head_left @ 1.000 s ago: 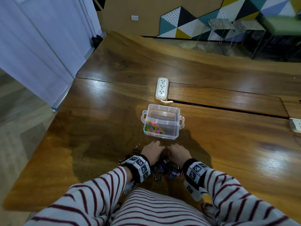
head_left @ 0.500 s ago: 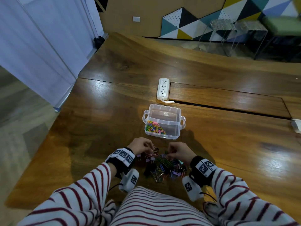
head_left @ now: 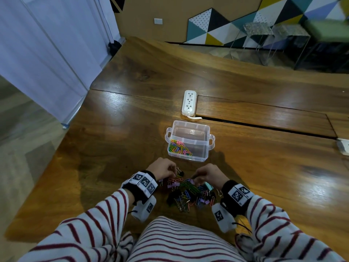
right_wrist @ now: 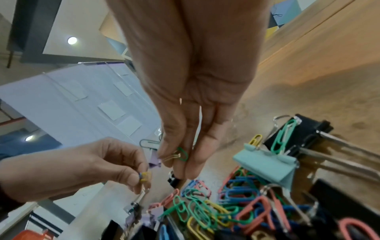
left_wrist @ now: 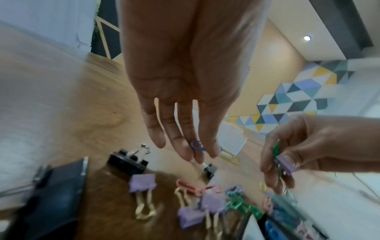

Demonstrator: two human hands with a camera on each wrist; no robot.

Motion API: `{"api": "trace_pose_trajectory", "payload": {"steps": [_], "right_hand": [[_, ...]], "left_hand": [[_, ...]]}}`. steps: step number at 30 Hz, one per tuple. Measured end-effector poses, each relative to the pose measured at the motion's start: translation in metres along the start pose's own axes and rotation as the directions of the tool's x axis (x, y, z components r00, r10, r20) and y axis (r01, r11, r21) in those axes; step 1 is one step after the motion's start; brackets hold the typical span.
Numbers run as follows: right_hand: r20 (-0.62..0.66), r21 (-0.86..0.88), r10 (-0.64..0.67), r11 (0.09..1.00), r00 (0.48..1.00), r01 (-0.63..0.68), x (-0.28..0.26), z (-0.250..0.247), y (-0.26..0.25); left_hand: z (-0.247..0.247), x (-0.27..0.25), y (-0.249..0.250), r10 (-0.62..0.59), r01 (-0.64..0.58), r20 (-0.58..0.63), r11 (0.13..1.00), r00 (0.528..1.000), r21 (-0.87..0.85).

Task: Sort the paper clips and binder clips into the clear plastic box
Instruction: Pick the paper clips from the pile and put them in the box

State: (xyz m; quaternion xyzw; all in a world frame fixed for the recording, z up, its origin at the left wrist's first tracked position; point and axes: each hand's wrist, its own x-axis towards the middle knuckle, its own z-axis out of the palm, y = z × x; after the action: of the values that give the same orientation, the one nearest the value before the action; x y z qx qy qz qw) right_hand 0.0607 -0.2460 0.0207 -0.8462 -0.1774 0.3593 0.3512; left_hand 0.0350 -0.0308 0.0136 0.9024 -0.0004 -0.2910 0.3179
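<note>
A blue and a yellow paper clip (left_wrist: 197, 145) are pinched in the left hand (head_left: 162, 168); a green paper clip and lilac binder clip (left_wrist: 284, 164) in the right hand (head_left: 208, 174). Nearer than the clear plastic box (head_left: 189, 140), the mixed clip pile (head_left: 188, 193) lies on the wooden counter (head_left: 113, 148).

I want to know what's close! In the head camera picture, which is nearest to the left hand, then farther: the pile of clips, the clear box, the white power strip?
From the left hand:
1. Pile of clips, right beside it.
2. Clear box, just beyond.
3. White power strip, past the box.
</note>
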Motion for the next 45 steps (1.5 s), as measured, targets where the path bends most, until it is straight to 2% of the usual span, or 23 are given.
{"api": "trace_pose_trajectory", "payload": {"steps": [4,7,9,13,17,20,23,26,30,32,33,35,37,41,43,45], "right_hand": [[0.017,0.170,-0.014,0.985,1.000,0.011,-0.004,-0.004,-0.006],[0.015,0.343,0.003,0.939,1.000,-0.008,-0.006,-0.007,-0.010],[-0.001,0.399,0.015,0.917,1.000,-0.013,-0.008,-0.008,-0.010],[-0.069,0.383,0.021,0.924,0.997,0.007,-0.006,-0.007,-0.008],[-0.040,0.352,0.006,0.936,0.999,0.009,-0.004,-0.007,-0.007],[-0.062,0.352,0.004,0.936,0.998,0.018,-0.004,-0.008,-0.011],[-0.141,0.323,0.011,0.946,0.990,0.035,0.004,-0.013,-0.011],[-0.233,0.390,0.057,0.920,0.971,0.040,0.016,-0.022,-0.017],[-0.289,0.427,0.122,0.904,0.950,0.014,0.038,-0.034,-0.037],[-0.305,0.368,0.160,0.929,0.939,-0.038,0.050,-0.035,-0.044],[-0.296,0.273,0.145,0.960,0.944,-0.062,0.054,-0.034,-0.048],[-0.240,0.022,0.061,0.998,0.969,-0.057,0.057,-0.032,-0.056],[-0.216,-0.119,-0.003,0.993,0.976,-0.024,0.057,-0.029,-0.061],[-0.220,-0.077,-0.064,0.996,0.973,0.048,0.039,-0.026,-0.054],[-0.185,-0.119,-0.135,0.986,0.974,0.114,0.026,-0.022,-0.040],[-0.085,-0.261,-0.158,0.956,0.984,0.131,0.012,-0.015,-0.025]], "left_hand": [[-0.010,0.003,0.012,0.053,-0.064,-0.102,0.993,0.993,-0.103],[-0.023,0.007,0.016,0.068,-0.094,-0.145,0.979,0.987,-0.183],[-0.031,0.010,0.017,0.080,-0.115,-0.179,0.975,0.981,-0.190],[-0.041,0.020,0.016,0.076,-0.122,-0.249,0.977,0.965,-0.175],[-0.045,0.029,0.021,0.109,-0.154,-0.303,0.980,0.947,-0.129],[-0.047,0.040,0.027,0.051,-0.092,-0.347,0.990,0.936,-0.103],[-0.049,0.050,0.031,0.011,-0.017,-0.302,1.000,0.953,-0.019],[-0.047,0.048,0.032,0.023,-0.008,-0.238,0.998,0.971,0.064],[-0.047,0.039,0.020,0.083,-0.067,-0.311,0.996,0.947,0.060],[-0.047,0.035,0.012,0.089,-0.081,-0.341,0.996,0.936,0.039],[-0.048,0.033,0.009,0.081,-0.075,-0.333,0.997,0.939,0.030],[-0.048,0.029,0.006,0.083,-0.078,-0.304,0.997,0.949,0.030],[-0.048,0.024,0.004,0.128,-0.114,-0.318,0.992,0.939,0.060],[-0.043,0.005,0.010,0.178,-0.171,-0.380,0.984,0.908,0.053],[-0.033,-0.006,0.012,0.192,-0.182,-0.262,0.981,0.946,0.064],[-0.017,-0.014,0.011,0.190,-0.178,-0.067,0.973,0.980,0.146]]}}
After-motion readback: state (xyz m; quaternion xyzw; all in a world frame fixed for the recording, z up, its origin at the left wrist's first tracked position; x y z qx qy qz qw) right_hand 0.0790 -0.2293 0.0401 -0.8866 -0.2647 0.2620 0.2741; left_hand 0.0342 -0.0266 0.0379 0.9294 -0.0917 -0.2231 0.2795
